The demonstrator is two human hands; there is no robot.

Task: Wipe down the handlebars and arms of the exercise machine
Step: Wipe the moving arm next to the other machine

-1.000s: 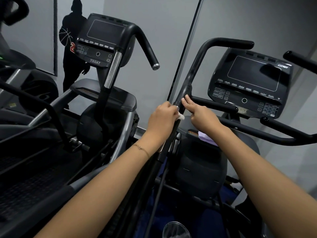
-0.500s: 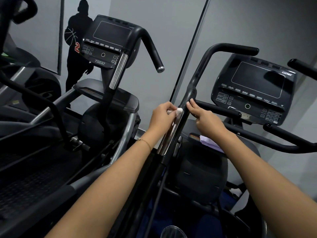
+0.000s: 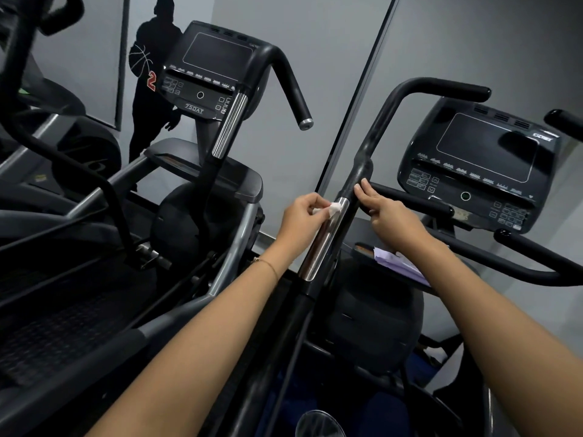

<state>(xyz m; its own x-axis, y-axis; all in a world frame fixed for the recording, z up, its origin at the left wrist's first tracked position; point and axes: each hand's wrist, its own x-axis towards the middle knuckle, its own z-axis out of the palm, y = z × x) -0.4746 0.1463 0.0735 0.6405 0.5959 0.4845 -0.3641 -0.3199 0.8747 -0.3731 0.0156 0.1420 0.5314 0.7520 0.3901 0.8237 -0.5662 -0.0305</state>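
Observation:
A black moving arm of the exercise machine (image 3: 372,143) rises in the middle of the view, with a chrome sensor strip (image 3: 325,241) on its lower part. My left hand (image 3: 303,219) pinches a small white wipe (image 3: 331,210) against the top of the chrome strip. My right hand (image 3: 388,212) rests on the arm just right of that spot, with straight fingers touching the black grip. A black console (image 3: 479,159) sits to the right, with fixed handlebars (image 3: 520,257) below it.
A second machine with a console (image 3: 208,70) and curved handlebar (image 3: 293,86) stands at the left. A lilac cloth or paper (image 3: 397,263) lies on the tray under my right forearm. Grey walls stand behind. A wall figure with a basketball (image 3: 151,89) is at the back left.
My left hand slid the wipe onto the top of the chrome strip, which now shows below the hand. My right hand stayed on the black grip.

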